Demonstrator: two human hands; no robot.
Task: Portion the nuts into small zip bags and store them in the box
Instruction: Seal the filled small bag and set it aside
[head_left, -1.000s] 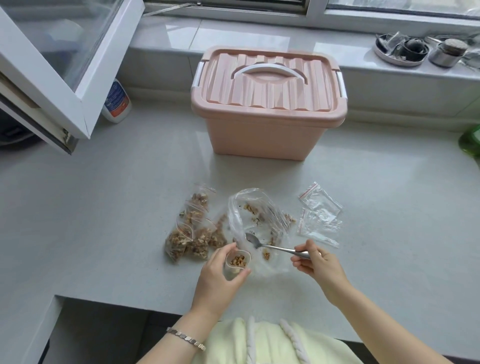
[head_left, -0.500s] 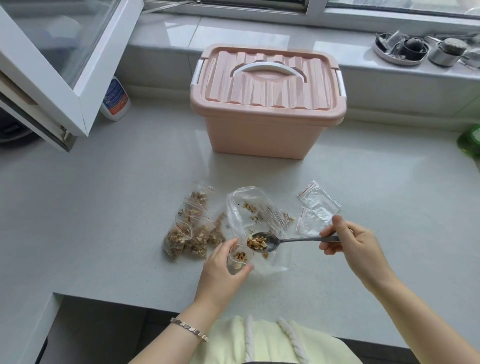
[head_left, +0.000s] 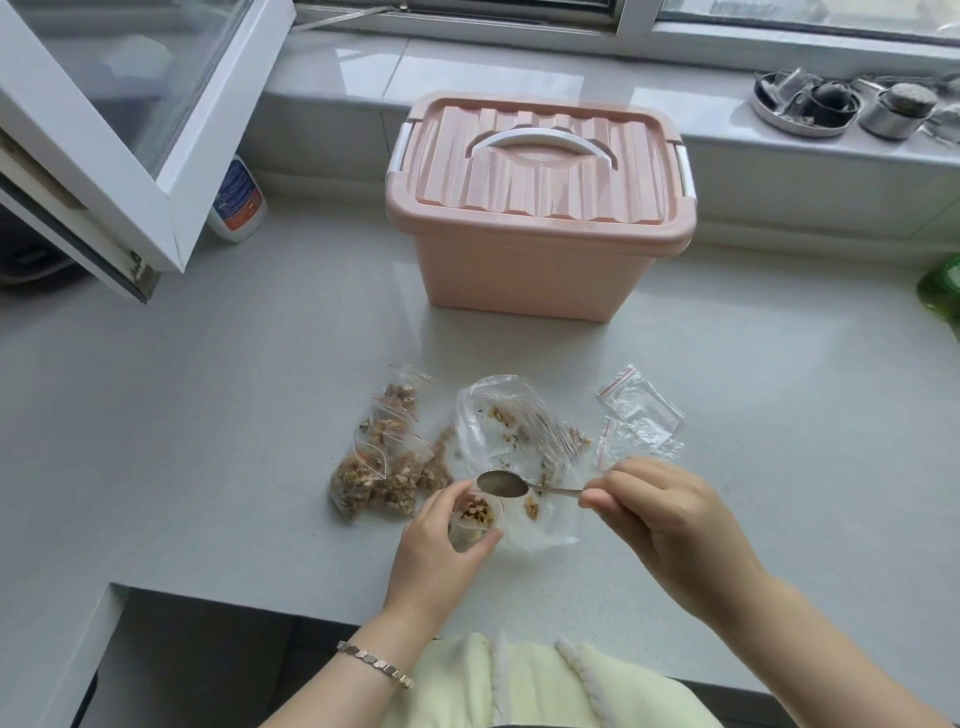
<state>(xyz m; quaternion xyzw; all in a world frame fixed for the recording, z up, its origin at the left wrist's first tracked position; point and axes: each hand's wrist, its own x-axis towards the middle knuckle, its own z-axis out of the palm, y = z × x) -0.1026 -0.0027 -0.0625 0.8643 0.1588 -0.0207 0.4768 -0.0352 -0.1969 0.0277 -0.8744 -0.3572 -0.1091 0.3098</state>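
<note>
My left hand (head_left: 439, 551) grips a small zip bag (head_left: 475, 514) upright with its mouth open; chopped nuts show inside. My right hand (head_left: 660, 512) pinches the handle of a metal spoon (head_left: 503, 484), whose empty bowl hovers just above the bag's mouth. Behind them lies a large clear bag (head_left: 511, 441) with a few nut crumbs in it. Several filled small bags (head_left: 382, 457) lie in a pile to the left. Empty zip bags (head_left: 639, 415) lie to the right. The pink box (head_left: 535, 208) stands at the back with its lid on.
An open white window frame (head_left: 119, 135) juts over the counter's left side, with a bottle (head_left: 238, 200) beneath it. Metal dishes (head_left: 821, 104) sit on the sill at the back right. A green object (head_left: 943, 288) is at the right edge. The counter's edge (head_left: 260, 597) runs just in front of my hands.
The spoon scooped nuts from the large bag, carried them over the small bag and is now empty; the small bag holds more nuts. My right hand moved closer in.
</note>
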